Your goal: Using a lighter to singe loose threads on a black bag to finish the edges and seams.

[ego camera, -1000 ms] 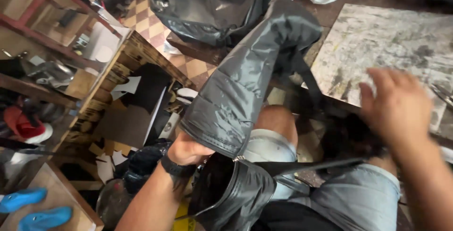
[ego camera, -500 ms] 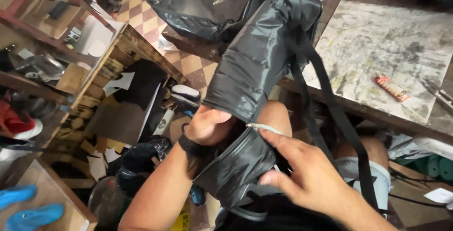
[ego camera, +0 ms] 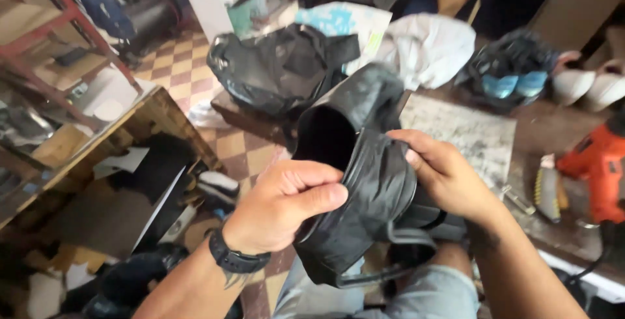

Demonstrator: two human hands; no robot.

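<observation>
- Left hand (ego camera: 283, 205) fingers are curled and pressed onto the rim of a black bag (ego camera: 364, 182), thumb on top, pinching the folded edge.
- Right hand (ego camera: 443, 172) fingers are clamped on the other side of the same rim, thumb tucked over the fold.
- So the bag's held up between both hands, above the lap, with its dark mouth open toward the top left. A black strap (ego camera: 397, 241) loops off its underside.
- There's a black watch (ego camera: 236, 259) on the left wrist, and jeans (ego camera: 416, 293) below.
- Further out: a marble slab (ego camera: 469, 137) on the desk (ego camera: 553, 130) just past the bag, and an orange power tool (ego camera: 599, 172) at the right edge.
- Behind, a pile of black sacks (ego camera: 273, 68), a white cloth (ego camera: 426, 49), and checkered floor (ego camera: 185, 65) on the left.
</observation>
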